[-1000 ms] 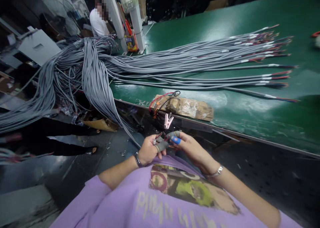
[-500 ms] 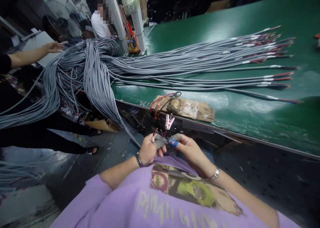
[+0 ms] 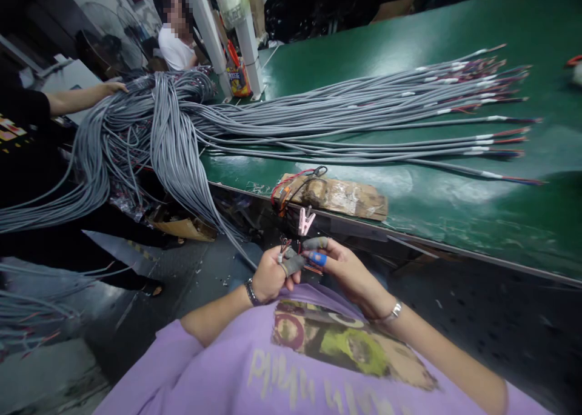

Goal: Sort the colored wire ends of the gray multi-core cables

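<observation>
In front of my purple shirt, my left hand (image 3: 271,274) is closed around the end of a grey cable (image 3: 236,245), whose thin dark and reddish wires (image 3: 285,245) stick out past the fingers. Grey covers wrap some fingertips. My right hand (image 3: 352,271), with a blue band on one finger, pinches at the wires beside the left fingertips. Several copper-coloured wire ends (image 3: 313,270) show below it. A pink clip (image 3: 306,221) hangs at the bench edge just above both hands.
Many grey cables (image 3: 318,115) with stripped ends lie across the green bench (image 3: 454,221). A wooden board (image 3: 350,200) with red and black leads sits at its near edge. A co-worker in black (image 3: 27,142) stands at left; another person in white (image 3: 176,46) is behind.
My right fingers have shifted slightly at the wires, and wire ends now show below them. The left co-worker's hand has moved right onto the cable pile, and the body has come further into view.
</observation>
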The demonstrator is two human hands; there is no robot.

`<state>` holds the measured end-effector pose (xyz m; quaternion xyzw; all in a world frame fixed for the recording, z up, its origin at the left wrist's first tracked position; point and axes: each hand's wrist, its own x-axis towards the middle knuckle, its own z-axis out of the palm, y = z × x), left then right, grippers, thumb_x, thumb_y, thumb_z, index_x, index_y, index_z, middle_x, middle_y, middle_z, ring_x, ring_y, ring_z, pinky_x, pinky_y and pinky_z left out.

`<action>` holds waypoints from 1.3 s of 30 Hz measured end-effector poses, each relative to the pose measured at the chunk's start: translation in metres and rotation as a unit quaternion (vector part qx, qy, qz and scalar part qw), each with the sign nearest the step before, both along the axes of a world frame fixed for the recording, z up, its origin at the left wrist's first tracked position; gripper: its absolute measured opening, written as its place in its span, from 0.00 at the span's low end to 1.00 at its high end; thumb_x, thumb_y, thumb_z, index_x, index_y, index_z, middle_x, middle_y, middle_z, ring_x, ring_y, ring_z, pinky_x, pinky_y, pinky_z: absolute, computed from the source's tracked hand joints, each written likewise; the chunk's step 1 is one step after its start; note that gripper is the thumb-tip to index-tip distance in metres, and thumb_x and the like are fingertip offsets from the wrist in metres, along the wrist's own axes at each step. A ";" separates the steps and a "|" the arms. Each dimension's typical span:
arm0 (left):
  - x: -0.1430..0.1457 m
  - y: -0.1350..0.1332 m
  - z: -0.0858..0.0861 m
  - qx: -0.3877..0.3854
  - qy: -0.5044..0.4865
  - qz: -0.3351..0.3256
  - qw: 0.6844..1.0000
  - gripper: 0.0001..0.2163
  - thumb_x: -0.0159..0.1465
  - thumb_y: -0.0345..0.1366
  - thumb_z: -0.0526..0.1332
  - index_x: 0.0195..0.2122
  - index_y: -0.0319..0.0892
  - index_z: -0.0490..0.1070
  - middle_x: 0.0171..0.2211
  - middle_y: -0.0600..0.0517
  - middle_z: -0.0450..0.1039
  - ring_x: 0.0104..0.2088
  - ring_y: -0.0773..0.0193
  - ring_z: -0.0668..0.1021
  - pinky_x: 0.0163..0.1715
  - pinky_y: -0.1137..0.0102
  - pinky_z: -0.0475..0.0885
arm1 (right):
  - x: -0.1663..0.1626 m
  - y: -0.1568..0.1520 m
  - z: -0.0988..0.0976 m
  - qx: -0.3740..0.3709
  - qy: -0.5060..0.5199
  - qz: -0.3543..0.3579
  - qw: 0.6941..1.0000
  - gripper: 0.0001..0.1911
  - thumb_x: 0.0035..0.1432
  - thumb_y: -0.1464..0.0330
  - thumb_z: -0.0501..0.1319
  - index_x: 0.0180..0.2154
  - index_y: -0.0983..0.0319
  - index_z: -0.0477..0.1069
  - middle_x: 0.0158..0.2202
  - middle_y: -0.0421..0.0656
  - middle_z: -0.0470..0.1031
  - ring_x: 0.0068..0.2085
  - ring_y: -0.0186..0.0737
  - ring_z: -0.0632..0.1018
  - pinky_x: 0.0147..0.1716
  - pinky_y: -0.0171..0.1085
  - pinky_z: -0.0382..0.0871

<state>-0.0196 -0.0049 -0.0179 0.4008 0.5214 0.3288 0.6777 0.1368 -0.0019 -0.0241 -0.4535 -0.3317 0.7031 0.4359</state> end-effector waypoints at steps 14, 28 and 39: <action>0.003 -0.001 -0.001 0.005 0.001 0.040 0.999 0.23 0.44 0.54 0.70 0.21 0.42 0.61 0.13 0.58 0.68 0.09 0.75 0.64 0.09 0.78 0.51 | -0.011 -0.002 -0.006 -0.026 0.006 -0.072 0.997 0.24 0.32 0.58 0.75 0.31 0.60 0.69 0.23 0.37 0.75 0.25 0.35 0.75 0.28 0.36 0.69; 0.004 0.000 0.002 -0.011 0.001 0.054 0.999 0.23 0.44 0.54 0.69 0.22 0.42 0.61 0.12 0.58 0.66 0.08 0.75 0.63 0.09 0.77 0.48 | -0.009 0.000 -0.009 -0.023 -0.020 -0.067 0.997 0.23 0.32 0.58 0.74 0.30 0.60 0.69 0.24 0.39 0.76 0.24 0.35 0.73 0.24 0.34 0.64; 0.004 -0.001 0.002 -0.005 -0.005 0.048 0.999 0.24 0.42 0.56 0.70 0.22 0.42 0.61 0.12 0.58 0.67 0.08 0.74 0.63 0.08 0.78 0.49 | -0.004 0.002 -0.013 -0.056 0.034 -0.112 0.992 0.15 0.36 0.68 0.69 0.31 0.60 0.72 0.23 0.35 0.73 0.22 0.29 0.68 0.22 0.31 0.61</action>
